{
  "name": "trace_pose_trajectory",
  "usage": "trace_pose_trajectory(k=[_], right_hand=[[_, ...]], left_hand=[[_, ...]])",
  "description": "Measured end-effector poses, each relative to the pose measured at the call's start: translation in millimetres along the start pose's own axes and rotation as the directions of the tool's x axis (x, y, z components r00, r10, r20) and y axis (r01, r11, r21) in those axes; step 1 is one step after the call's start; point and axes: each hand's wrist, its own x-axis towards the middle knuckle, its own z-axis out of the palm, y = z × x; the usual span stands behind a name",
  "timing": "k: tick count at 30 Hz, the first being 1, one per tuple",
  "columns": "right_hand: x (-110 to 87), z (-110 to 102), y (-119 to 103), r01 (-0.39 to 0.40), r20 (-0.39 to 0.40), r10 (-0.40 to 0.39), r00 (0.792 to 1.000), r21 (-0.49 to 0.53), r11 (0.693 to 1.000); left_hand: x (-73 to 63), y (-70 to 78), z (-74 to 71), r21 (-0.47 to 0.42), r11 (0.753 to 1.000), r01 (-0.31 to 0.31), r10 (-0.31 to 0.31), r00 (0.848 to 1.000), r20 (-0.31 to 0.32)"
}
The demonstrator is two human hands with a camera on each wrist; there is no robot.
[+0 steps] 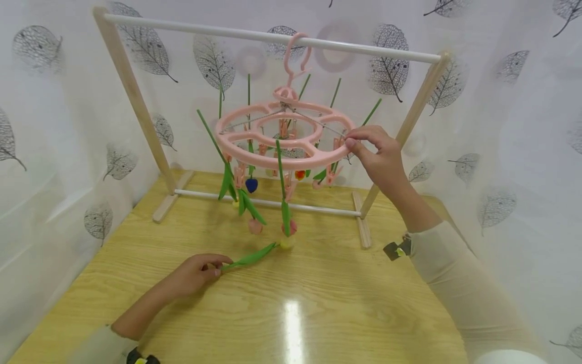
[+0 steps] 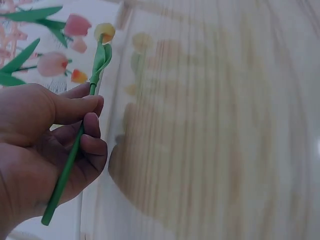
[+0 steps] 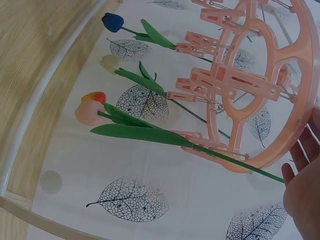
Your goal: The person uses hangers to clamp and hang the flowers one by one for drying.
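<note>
My left hand (image 1: 193,275) holds a yellow artificial tulip (image 1: 255,256) low over the table, its green stem pinched between thumb and fingers. In the left wrist view the lower stem (image 2: 62,182) crosses the palm and the yellow bloom points away. My right hand (image 1: 382,156) grips the right rim of a round pink clip hanger (image 1: 300,164), thumb in front. Tulips hang head down from its clips, among them a blue one (image 1: 251,185), a pink one (image 1: 255,226) and, in the right wrist view, a whitish one (image 3: 111,63).
The hanger hooks over the white top rod (image 1: 368,48) of a rack with wooden legs (image 1: 136,101). A lower white rod (image 1: 318,208) runs near the table (image 1: 345,303). Behind stands a white curtain with leaf prints (image 1: 391,63). Several clips (image 3: 205,82) dangle beneath the ring.
</note>
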Motion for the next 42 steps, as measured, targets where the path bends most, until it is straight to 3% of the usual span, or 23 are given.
trace_pose_trajectory(k=[8,16,22,30,36,40,42], right_hand=[[1.7,-1,-5,0.003,-0.019,-0.004,1.0,-0.011,1.0],[2.4,-1,-8,-0.005,-0.034,0.004,0.999,-0.034,0.999],[2.4,-4,-9,-0.02,-0.03,0.019,0.999,-0.022,1.0],[-4.0,-10,-11,-0.051,-0.051,0.048,0.998,-0.047,0.998],[-31.0,-13,-30,0.11,-0.078,-0.118,0.99,-0.092,0.99],[-65.2,2,-46,0.191,-0.018,-0.192,0.981,-0.061,0.98],[-83.7,16,-51,0.19,0.043,-0.189,0.981,-0.022,0.982]], left_hand=[[21.8,28.9,29.9,-0.012,0.999,-0.035,0.036,0.997,0.074],[45.3,60.0,45.1,0.028,0.993,-0.116,0.112,0.987,0.115],[58.6,87.1,42.6,0.026,0.986,-0.162,0.158,0.98,0.123],[71.2,118.2,28.6,0.128,0.951,-0.28,0.277,0.96,0.046],[78.6,134.2,23.2,0.124,0.95,-0.287,0.29,0.957,-0.003],[83.7,140.7,23.0,0.107,0.946,-0.305,0.308,0.951,-0.009],[86.1,142.8,23.6,0.112,0.945,-0.307,0.311,0.95,-0.018]])
